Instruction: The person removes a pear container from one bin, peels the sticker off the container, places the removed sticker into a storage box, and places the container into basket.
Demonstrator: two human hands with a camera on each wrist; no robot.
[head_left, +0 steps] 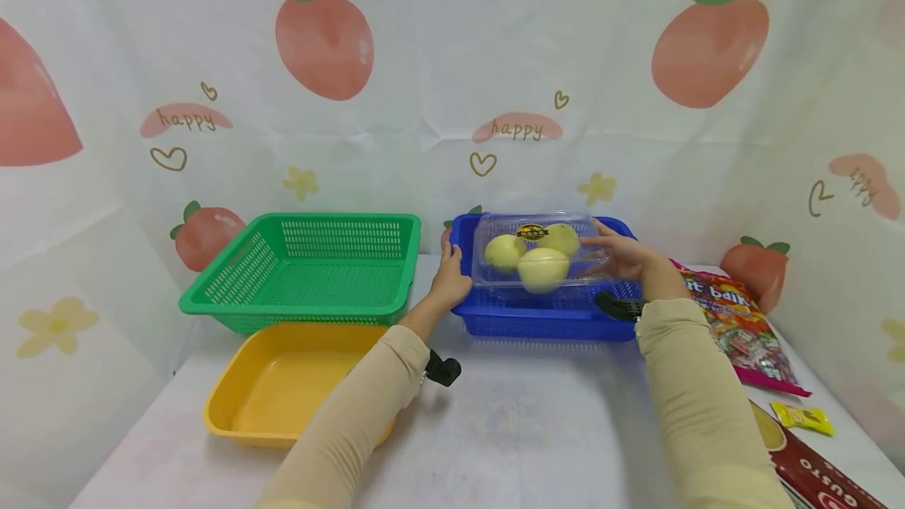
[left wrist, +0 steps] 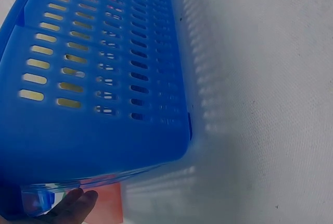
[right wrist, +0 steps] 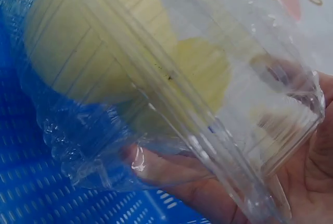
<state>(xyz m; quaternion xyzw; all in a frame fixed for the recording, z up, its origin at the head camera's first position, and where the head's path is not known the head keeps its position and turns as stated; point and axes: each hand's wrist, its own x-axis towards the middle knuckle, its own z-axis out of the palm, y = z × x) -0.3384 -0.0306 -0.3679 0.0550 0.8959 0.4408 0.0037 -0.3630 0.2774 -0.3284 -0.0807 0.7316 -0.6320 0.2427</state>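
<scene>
A clear plastic fruit box [head_left: 488, 277] with three pale yellow-green round fruits [head_left: 543, 269] and a dark label sits tilted over the blue basket [head_left: 551, 327], its near edge overlapping the basket's inside. My right hand [head_left: 625, 256] grips the right end of the box; in the right wrist view the thumb and fingers lie on both sides of the clear plastic [right wrist: 208, 146]. At the basket's left end, my left hand [head_left: 450, 281] holds the rim. The left wrist view shows its fingertips [left wrist: 78, 206] against the outside of the slotted wall.
A green basket [head_left: 304, 313] stands left, with a yellow tub [head_left: 283, 383] in front of it. On the right lie a candy bag [head_left: 742, 328], a small yellow packet [head_left: 802, 418] and a dark red package [head_left: 820, 470]. A printed cloth hangs behind.
</scene>
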